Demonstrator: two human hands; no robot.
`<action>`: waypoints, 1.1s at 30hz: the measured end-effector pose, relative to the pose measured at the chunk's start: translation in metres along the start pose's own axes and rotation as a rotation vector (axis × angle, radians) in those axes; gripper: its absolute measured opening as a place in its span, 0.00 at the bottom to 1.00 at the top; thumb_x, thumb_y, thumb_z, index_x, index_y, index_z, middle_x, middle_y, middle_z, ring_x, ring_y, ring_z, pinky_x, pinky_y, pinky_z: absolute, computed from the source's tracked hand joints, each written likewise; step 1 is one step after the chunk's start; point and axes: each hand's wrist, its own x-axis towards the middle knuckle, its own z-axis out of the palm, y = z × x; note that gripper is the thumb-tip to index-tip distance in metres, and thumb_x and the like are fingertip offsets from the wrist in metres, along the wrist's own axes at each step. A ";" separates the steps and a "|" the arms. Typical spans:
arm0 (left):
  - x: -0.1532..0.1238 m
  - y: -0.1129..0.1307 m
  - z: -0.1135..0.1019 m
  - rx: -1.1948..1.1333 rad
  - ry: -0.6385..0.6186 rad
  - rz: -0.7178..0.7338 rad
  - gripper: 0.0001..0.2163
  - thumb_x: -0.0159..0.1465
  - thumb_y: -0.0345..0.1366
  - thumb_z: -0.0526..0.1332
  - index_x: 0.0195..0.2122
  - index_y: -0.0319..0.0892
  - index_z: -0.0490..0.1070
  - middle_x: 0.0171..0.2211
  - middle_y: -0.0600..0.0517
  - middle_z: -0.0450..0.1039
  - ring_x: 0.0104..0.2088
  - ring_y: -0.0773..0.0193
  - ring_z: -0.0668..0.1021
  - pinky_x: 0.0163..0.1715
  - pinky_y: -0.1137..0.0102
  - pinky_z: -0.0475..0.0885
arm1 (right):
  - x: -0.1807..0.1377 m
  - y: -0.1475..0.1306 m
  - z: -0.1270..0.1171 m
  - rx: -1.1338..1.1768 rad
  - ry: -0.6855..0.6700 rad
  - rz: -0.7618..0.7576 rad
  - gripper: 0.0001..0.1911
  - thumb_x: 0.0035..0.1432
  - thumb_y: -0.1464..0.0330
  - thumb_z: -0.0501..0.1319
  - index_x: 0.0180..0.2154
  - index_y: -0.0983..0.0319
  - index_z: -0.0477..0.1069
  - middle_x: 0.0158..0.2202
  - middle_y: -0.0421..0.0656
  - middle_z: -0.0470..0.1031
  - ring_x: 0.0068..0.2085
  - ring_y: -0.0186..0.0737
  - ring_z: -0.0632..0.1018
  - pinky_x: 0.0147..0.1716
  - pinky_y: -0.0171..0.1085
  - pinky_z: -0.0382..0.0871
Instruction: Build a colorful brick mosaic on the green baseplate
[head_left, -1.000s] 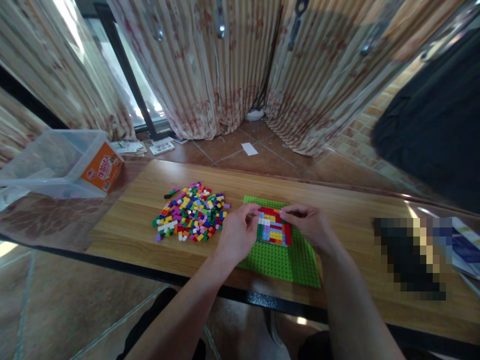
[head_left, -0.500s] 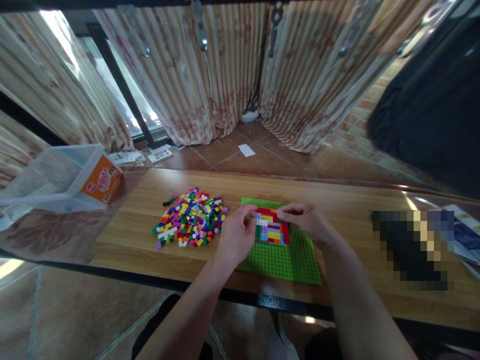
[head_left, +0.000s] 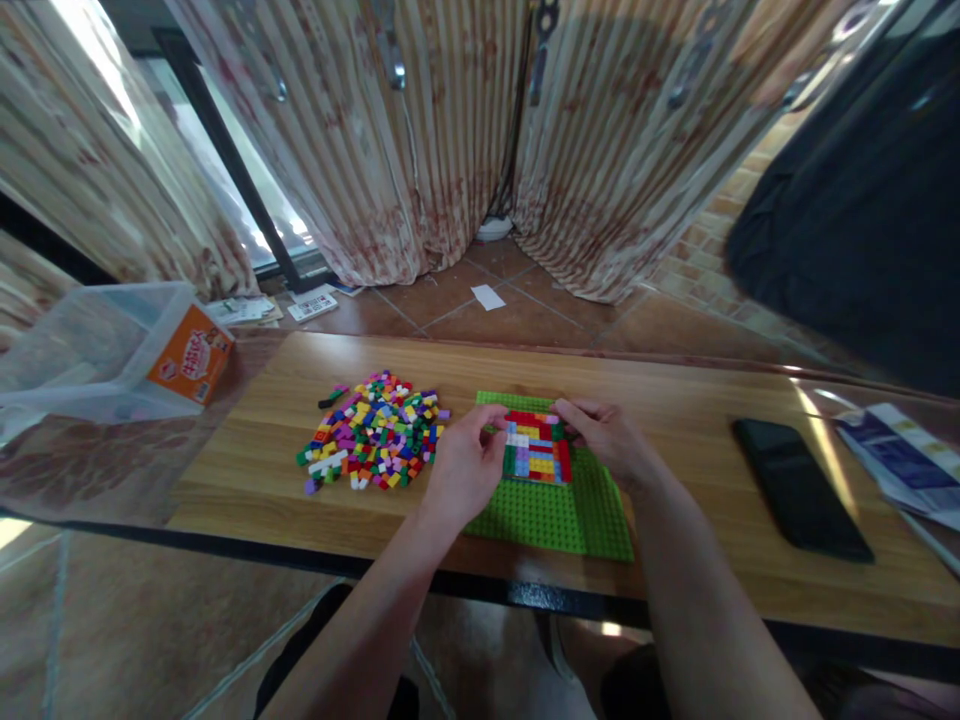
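A green studded baseplate (head_left: 540, 520) lies on the wooden table, bearing a flat rectangle of coloured bricks (head_left: 538, 450) with red along its far and right sides. My left hand (head_left: 469, 460) is at the rectangle's left edge, thumb and fingers curled together; whatever they grip is hidden. At the far right corner, my right hand (head_left: 606, 440) has its fingers bent and closed against the bricks, and I cannot make out any piece between them. To the left of the baseplate spreads a pile of loose bricks (head_left: 382, 430) in many colours.
A dark phone (head_left: 802, 488) rests on the table (head_left: 682, 420) at right, with printed papers (head_left: 911, 455) beyond it. Off the table's left end stands a clear plastic bin (head_left: 97, 350) with an orange label. Patterned curtains (head_left: 450, 150) hang behind.
My right hand's fingers have shifted slightly at the far right corner of the bricks, and the pink piece seen at the fingertips no longer shows there. My left hand stays by the left edge.
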 end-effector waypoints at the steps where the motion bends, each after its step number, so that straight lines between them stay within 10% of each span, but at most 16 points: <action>1: 0.000 -0.001 0.000 -0.003 -0.004 -0.002 0.13 0.60 0.23 0.58 0.45 0.41 0.73 0.39 0.50 0.80 0.33 0.64 0.79 0.38 0.68 0.75 | 0.000 0.000 0.002 -0.012 0.005 -0.010 0.26 0.47 0.47 0.65 0.32 0.63 0.81 0.29 0.43 0.80 0.29 0.36 0.74 0.26 0.33 0.65; 20: 0.004 -0.006 -0.013 0.098 0.040 -0.005 0.11 0.63 0.26 0.57 0.45 0.41 0.74 0.39 0.49 0.80 0.39 0.62 0.80 0.43 0.67 0.75 | 0.004 0.014 0.005 -0.114 0.010 -0.070 0.17 0.47 0.51 0.67 0.31 0.57 0.83 0.31 0.41 0.83 0.31 0.42 0.80 0.30 0.36 0.72; 26: 0.015 -0.029 -0.053 0.498 0.223 -0.084 0.14 0.60 0.24 0.58 0.45 0.41 0.75 0.42 0.46 0.78 0.43 0.56 0.78 0.48 0.62 0.73 | 0.000 0.014 0.003 -0.045 0.055 -0.041 0.27 0.52 0.45 0.62 0.35 0.62 0.82 0.31 0.47 0.82 0.34 0.44 0.81 0.29 0.36 0.73; 33: 0.016 -0.045 -0.061 0.712 0.134 0.011 0.17 0.58 0.21 0.56 0.41 0.43 0.79 0.41 0.45 0.74 0.45 0.54 0.76 0.49 0.61 0.72 | -0.001 0.013 0.001 -0.028 0.123 -0.025 0.37 0.47 0.37 0.59 0.34 0.66 0.80 0.36 0.54 0.81 0.35 0.47 0.80 0.27 0.37 0.72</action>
